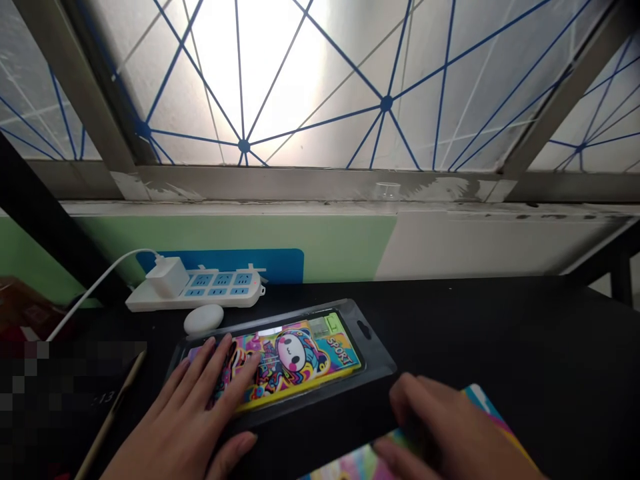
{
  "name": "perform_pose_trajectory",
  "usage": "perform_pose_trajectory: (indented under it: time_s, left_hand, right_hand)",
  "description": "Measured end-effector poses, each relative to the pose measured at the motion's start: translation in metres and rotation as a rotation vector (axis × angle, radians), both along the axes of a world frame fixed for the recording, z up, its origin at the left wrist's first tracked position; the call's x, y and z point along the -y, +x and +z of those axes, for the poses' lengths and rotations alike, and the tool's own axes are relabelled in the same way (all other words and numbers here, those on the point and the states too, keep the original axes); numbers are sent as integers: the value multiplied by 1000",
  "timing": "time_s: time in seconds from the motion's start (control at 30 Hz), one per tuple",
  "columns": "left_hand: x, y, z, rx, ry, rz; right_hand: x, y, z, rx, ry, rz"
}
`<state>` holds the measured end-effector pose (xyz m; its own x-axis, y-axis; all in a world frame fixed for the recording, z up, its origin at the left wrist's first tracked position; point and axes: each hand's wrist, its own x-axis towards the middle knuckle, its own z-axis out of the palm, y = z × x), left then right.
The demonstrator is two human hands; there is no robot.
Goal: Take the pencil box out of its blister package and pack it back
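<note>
My left hand (195, 400) lies flat, fingers spread, across the lower left of a phone case in a clear blister pack (295, 360). The case is bright yellow and multicoloured, with a cartoon figure and the word "SPORT", and the pack has a dark backing and a hang tab. My right hand (440, 433) hovers low at the lower right, fingers curled, over a flat rainbow-coloured item (483, 400). That hand hides most of the item, and I cannot tell whether it grips it.
A pen (113, 413) lies left of my left hand on the black tabletop (500, 327). Behind stand a white oval object (203, 319) and a white power strip (195, 291) with a plugged-in charger (167, 277). A blurred patch covers the lower left.
</note>
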<state>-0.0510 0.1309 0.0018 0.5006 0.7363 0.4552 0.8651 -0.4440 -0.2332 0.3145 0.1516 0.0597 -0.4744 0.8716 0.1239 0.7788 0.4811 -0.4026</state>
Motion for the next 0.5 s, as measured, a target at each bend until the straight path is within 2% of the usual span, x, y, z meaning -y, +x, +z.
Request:
perform_pose_trajectory:
  time_s: [0.1, 0.17, 0.2, 0.27, 0.37, 0.5]
  left_hand:
    - [0, -3, -3, 15, -8, -37]
    - [2, -2, -6, 35, 0, -72]
    - [4, 0, -7, 46, 5, -77]
    - [8, 6, -9, 63, 15, -58]
    - [11, 13, -7, 77, 20, -27]
    - [5, 9, -2, 85, 24, -152]
  right_hand:
    - [-32, 34, 15, 21, -231, -91]
    - [-57, 60, 18, 55, -456, -85]
    - [-68, 72, 18, 45, -517, -92]
    - [-83, 90, 16, 19, -570, -115]
    - [-90, 103, 14, 30, -593, -149]
    - [-89, 107, 17, 89, -548, -228]
